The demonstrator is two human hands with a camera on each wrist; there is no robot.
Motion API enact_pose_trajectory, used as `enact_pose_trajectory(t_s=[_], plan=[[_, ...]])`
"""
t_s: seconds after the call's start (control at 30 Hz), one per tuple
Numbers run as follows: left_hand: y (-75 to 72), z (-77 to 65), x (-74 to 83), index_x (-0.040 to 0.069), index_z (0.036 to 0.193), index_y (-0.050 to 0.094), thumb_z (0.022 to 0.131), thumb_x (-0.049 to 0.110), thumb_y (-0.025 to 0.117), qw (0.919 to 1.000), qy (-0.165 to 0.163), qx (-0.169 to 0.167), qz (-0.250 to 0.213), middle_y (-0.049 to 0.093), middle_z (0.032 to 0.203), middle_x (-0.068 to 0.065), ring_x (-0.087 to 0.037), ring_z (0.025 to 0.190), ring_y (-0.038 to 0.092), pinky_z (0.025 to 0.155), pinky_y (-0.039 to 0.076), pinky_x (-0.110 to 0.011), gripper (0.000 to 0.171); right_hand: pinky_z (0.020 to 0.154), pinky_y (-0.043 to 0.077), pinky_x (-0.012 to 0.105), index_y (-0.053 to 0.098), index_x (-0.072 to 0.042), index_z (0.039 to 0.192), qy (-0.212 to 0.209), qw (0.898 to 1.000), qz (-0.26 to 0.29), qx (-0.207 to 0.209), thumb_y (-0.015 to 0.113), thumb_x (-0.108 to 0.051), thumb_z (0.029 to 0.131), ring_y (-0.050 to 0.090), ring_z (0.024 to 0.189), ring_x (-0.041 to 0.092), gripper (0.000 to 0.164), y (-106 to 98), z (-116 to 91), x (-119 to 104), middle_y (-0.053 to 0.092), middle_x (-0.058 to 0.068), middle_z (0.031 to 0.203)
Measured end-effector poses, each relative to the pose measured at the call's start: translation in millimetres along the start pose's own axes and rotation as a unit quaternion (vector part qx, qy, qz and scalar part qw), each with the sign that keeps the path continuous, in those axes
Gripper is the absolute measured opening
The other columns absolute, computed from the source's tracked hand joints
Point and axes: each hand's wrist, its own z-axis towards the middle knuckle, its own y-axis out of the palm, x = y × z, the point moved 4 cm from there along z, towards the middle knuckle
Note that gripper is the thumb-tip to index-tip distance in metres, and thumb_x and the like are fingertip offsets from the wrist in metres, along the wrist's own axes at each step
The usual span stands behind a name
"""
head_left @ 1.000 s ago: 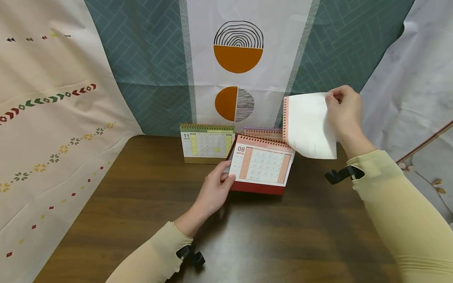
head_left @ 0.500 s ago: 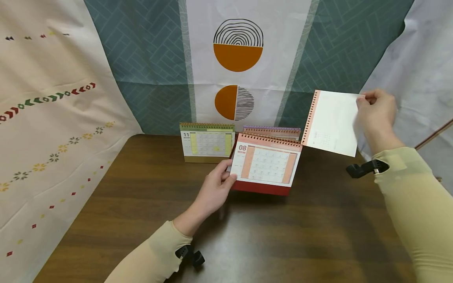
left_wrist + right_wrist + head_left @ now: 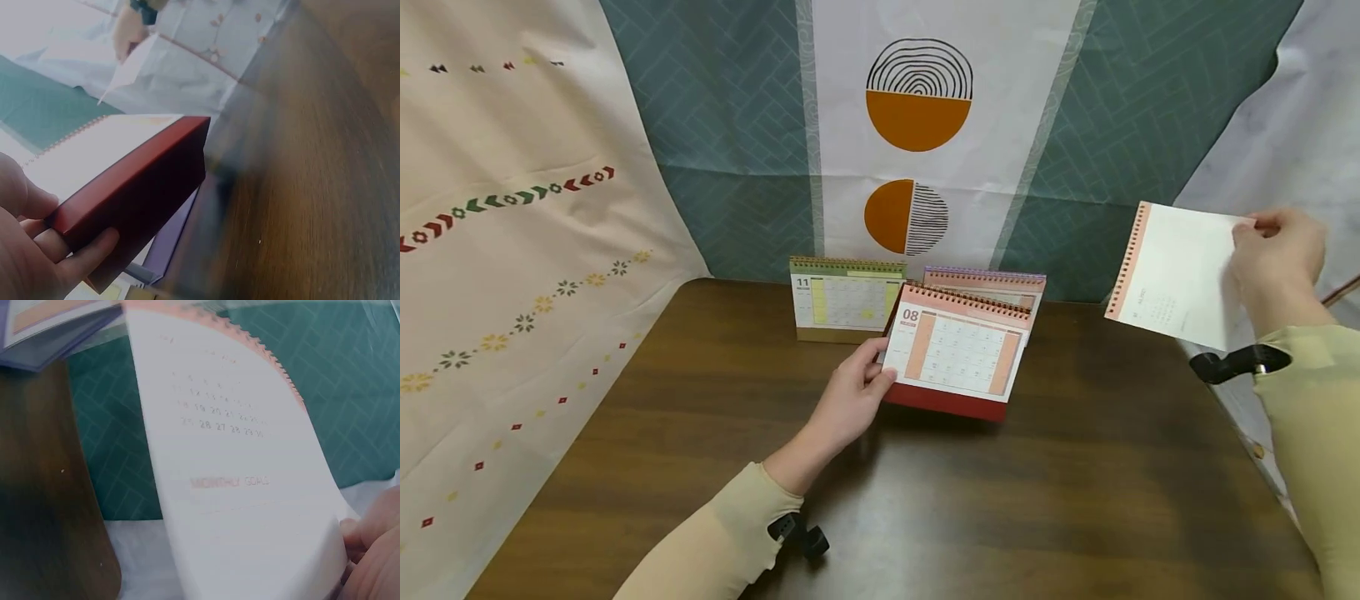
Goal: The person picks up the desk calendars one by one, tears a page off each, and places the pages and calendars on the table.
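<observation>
In the head view my left hand (image 3: 853,383) grips the left edge of a red-based desk calendar (image 3: 962,354) showing 08, tilted back above the table. The left wrist view shows the thumb over its front and fingers curled under the red base (image 3: 137,169). Out to the right, my right hand (image 3: 1281,258) pinches the edge of a loose calendar page (image 3: 1183,275), white with a punched pink strip along one side. It is apart from the calendar. Up close in the right wrist view, the page (image 3: 225,450) bends and bears small printed dates and "MONTHLY GOALS".
Behind the held calendar stand a green-topped calendar (image 3: 848,300) showing 11, to the left, and a purple-edged calendar (image 3: 1033,287), partly hidden. The dark wooden table (image 3: 1075,500) meets a patterned cloth (image 3: 970,192) at the back, with more cloth at both sides.
The page has come away from the calendar's spiral binding and moved right with my right hand. The left hand still holds the calendar in nearly the same place.
</observation>
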Motion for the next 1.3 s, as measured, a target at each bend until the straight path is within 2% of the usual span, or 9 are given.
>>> enact_pose_trajectory(t_s=[0.2,0.33,0.43,0.5,0.63,0.87,1.1,1.17,1.3], plan=[[9.2,-1.8,0.3,0.003,0.146,0.058,0.110,-0.004,0.061,0.9997,0.005,-0.022,0.005,0.080,0.117,-0.018,-0.020,0.096,0.075,0.082,0.054,-0.031,0.037,0.082,0.045,0.034,0.062,-0.040,0.126,-0.063,0.997,-0.034,-0.035,0.046,-0.046,0.114,0.045,0.095,0.009,0.021,-1.9,0.9,4.5,0.052,-0.012,0.106],[13.0,-3.1,0.0,0.005,0.145,0.059,0.110,-0.005,0.061,0.9997,0.005,-0.023,0.000,0.080,0.116,-0.017,-0.020,0.096,0.075,0.082,0.054,-0.031,0.037,0.082,0.043,0.036,0.064,-0.022,0.139,-0.081,0.995,-0.046,-0.040,0.047,-0.044,0.114,0.047,0.097,0.015,0.037,3.5,-0.4,3.6,0.054,-0.007,0.107],[14.9,-2.9,-0.4,0.005,0.145,0.059,0.109,-0.005,0.062,0.9997,0.005,-0.023,-0.001,0.080,0.117,-0.017,-0.020,0.096,0.075,0.083,0.055,-0.032,0.037,0.082,0.043,0.035,0.062,-0.014,0.143,-0.093,0.993,-0.052,-0.043,0.047,-0.043,0.114,0.047,0.098,0.017,0.044,6.8,-2.6,3.8,0.056,-0.007,0.107],[16.0,-2.5,-0.3,0.005,0.145,0.059,0.109,-0.005,0.062,0.9997,0.006,-0.023,0.000,0.080,0.117,-0.017,-0.020,0.096,0.075,0.083,0.055,-0.033,0.037,0.082,0.043,0.034,0.063,-0.016,0.141,-0.094,0.993,-0.049,-0.044,0.047,-0.044,0.114,0.047,0.098,0.017,0.042,7.5,-4.6,4.8,0.056,-0.009,0.106],[18.0,-2.3,-0.3,0.005,0.145,0.059,0.110,-0.004,0.062,0.9997,0.002,-0.023,0.003,0.080,0.118,-0.017,-0.021,0.097,0.075,0.084,0.056,-0.033,0.037,0.079,0.044,0.032,0.062,-0.008,0.143,-0.107,0.992,-0.053,-0.042,0.048,-0.043,0.113,0.048,0.097,0.018,0.047,8.5,-11.0,7.7,0.057,-0.009,0.104],[19.2,-2.8,-3.0,0.008,0.146,0.060,0.110,-0.003,0.062,0.9998,-0.016,-0.014,-0.001,0.080,0.117,-0.016,-0.021,0.095,0.075,0.086,0.057,-0.037,0.037,0.074,0.045,0.029,0.060,-0.005,0.148,-0.117,0.990,-0.066,-0.039,0.045,-0.044,0.113,0.048,0.098,0.019,0.054,11.4,-22.0,13.3,0.058,-0.002,0.110],[21.1,-3.2,-3.8,0.008,0.147,0.060,0.110,-0.003,0.062,0.9998,-0.016,-0.009,-0.006,0.080,0.118,-0.016,-0.021,0.095,0.076,0.086,0.056,-0.035,0.039,0.078,0.041,0.032,0.065,-0.003,0.142,-0.146,0.987,-0.056,-0.020,0.048,-0.041,0.113,0.048,0.096,0.019,0.051,12.1,-26.7,18.1,0.056,-0.014,0.095],[21.7,-3.1,-2.8,0.007,0.147,0.059,0.110,-0.003,0.061,0.9998,-0.015,-0.010,-0.008,0.080,0.118,-0.016,-0.021,0.096,0.076,0.085,0.056,-0.034,0.039,0.078,0.040,0.032,0.066,-0.002,0.142,-0.152,0.986,-0.059,-0.015,0.047,-0.040,0.113,0.048,0.097,0.020,0.051,12.2,-28.7,19.1,0.059,-0.007,0.100],[22.7,-2.6,-1.5,0.007,0.147,0.059,0.110,-0.003,0.062,0.9998,-0.014,-0.011,-0.007,0.080,0.119,-0.016,-0.021,0.096,0.076,0.085,0.056,-0.034,0.039,0.079,0.040,0.036,0.064,-0.001,0.144,-0.160,0.984,-0.075,-0.011,0.044,-0.040,0.114,0.049,0.100,0.028,0.053,12.7,-32.7,21.5,0.063,0.015,0.120]])
